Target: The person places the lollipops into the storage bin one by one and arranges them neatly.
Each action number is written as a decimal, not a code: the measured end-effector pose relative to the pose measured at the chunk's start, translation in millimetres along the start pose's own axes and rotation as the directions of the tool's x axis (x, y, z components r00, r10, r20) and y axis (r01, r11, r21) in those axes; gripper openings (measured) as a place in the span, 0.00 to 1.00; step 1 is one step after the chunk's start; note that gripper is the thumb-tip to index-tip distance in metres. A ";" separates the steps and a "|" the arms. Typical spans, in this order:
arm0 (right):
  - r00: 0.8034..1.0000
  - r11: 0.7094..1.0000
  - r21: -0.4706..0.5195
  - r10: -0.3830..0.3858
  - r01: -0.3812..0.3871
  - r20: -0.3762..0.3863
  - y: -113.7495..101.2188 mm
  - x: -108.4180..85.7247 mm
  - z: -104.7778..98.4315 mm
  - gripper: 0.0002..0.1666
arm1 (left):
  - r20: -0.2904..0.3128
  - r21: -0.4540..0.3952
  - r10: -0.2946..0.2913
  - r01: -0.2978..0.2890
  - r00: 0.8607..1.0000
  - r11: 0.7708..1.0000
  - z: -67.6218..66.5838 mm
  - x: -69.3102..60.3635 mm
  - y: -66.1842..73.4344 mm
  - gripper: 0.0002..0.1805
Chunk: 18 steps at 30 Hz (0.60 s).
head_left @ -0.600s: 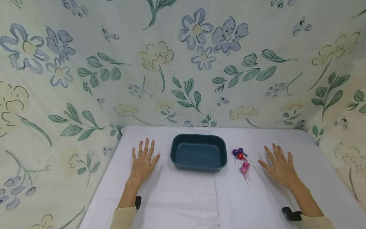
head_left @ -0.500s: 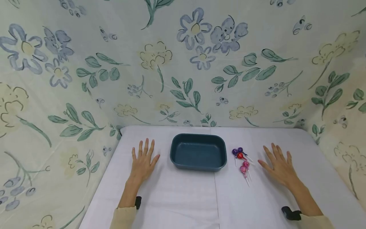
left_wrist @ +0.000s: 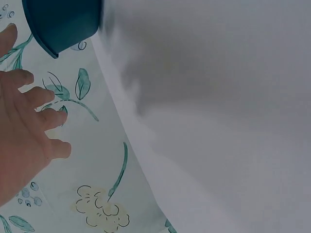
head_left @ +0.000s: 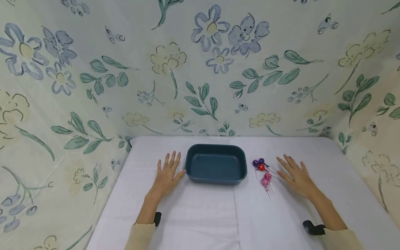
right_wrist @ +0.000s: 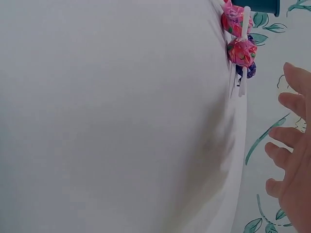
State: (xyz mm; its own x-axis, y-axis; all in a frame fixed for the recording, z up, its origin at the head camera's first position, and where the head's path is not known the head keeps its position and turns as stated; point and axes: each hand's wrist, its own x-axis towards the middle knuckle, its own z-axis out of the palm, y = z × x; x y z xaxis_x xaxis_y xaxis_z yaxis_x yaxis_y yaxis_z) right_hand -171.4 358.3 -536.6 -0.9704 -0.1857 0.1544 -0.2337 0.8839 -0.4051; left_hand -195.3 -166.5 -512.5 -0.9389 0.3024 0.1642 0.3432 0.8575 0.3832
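Note:
A dark teal rectangular tub [head_left: 215, 180] stands in the middle of the white table, with nothing visible inside. To its right lies a small group of wrapped lollipops: purple ones [head_left: 256, 163], a red one [head_left: 261, 167] and pink ones [head_left: 265, 182], white sticks pointing toward the near side. My left hand [head_left: 167, 177], fingers spread, is at the tub's left side, its thumb tip close to the wall; contact is unclear. My right hand [head_left: 297, 177] hovers just right of the lollipops, fingers extended and holding nothing. The right wrist view shows the pink lollipops [right_wrist: 242, 52] beyond that hand.
A white cloth covers the table [head_left: 200, 215], with a seam running front to back. Flower-patterned fabric [head_left: 200, 69] hangs behind it and at both sides. Each wrist carries a dark camera mount [head_left: 313, 228].
My left hand has moved right, up to the tub's side. The right hand has shifted left toward the lollipops. Tub and lollipops stay put; the head view has tilted slightly.

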 end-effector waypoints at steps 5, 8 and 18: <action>0.998 0.993 0.103 -0.064 0.063 0.009 -4.9 -0.3 8.3 0.35 | 0.047 -0.008 0.025 -0.024 0.999 1.000 8.6 2.5 7.5 0.44; 0.997 0.992 0.104 -0.078 0.077 0.004 -7.7 -2.4 13.5 0.32 | 0.062 -0.016 0.034 -0.033 0.997 0.999 11.3 2.4 10.9 0.44; 0.999 0.992 0.115 -0.051 0.050 0.006 -10.7 -7.4 24.2 0.23 | 0.128 -0.054 0.019 -0.012 0.992 0.998 13.5 2.1 17.4 0.47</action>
State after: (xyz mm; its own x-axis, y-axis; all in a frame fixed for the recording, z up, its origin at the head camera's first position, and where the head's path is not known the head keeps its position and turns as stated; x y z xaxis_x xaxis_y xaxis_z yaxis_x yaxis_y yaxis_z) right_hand -163.2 339.8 -555.2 -0.9577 -0.2327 0.1696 -0.2870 0.8185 -0.4978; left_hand -191.6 -145.3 -517.8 -0.9276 0.3696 0.0535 0.3555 0.8301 0.4296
